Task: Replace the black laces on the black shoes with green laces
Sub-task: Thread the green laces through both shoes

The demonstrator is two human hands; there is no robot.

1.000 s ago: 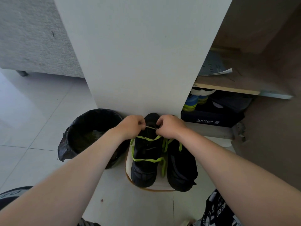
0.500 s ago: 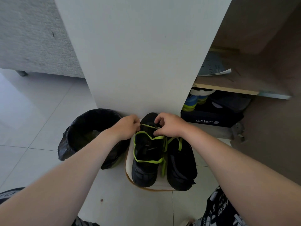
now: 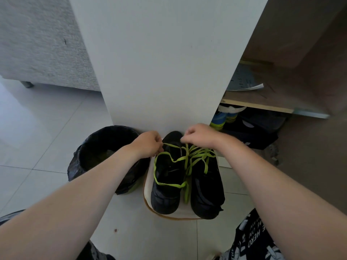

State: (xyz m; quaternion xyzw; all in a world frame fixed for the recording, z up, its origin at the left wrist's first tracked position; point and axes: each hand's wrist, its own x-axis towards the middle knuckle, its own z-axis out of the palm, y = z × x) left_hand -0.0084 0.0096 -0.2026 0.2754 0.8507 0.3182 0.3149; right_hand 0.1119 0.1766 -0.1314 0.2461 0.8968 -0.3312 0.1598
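Step in hand, judged: threading and tensioning the green lace (image 3: 185, 156) at the far end of the left black shoe (image 3: 167, 184)

Position of parts:
- Both black shoes side by side on a pale mat (image 3: 147, 186) on the floor, against a white panel (image 3: 165, 59); right black shoe (image 3: 206, 186) touching the left one
- Lined bin (image 3: 105, 152) just beside the mat, on the left
- Green lace looped around the collar of the left shoe and crossing loosely over the right shoe; no black lace visible

State of the hands:
- Left hand (image 3: 148, 144) closed narrow, pinching one strand of the green lace at the shoe's left edge
- Right hand (image 3: 200, 134) closed narrow, pinching another strand above the far end of the shoe

Procedure for a clean result:
- Keep both pinches close to the eyelets; which eyelet is being served cannot be told from this view
- Pull both strands evenly, away from each other, to remove slack without twisting the flat lace
- Separate the strands lying across the right shoe before tightening, to avoid a snag
- Hold the shoe against the panel while pulling, as it seems light enough to slide on the mat
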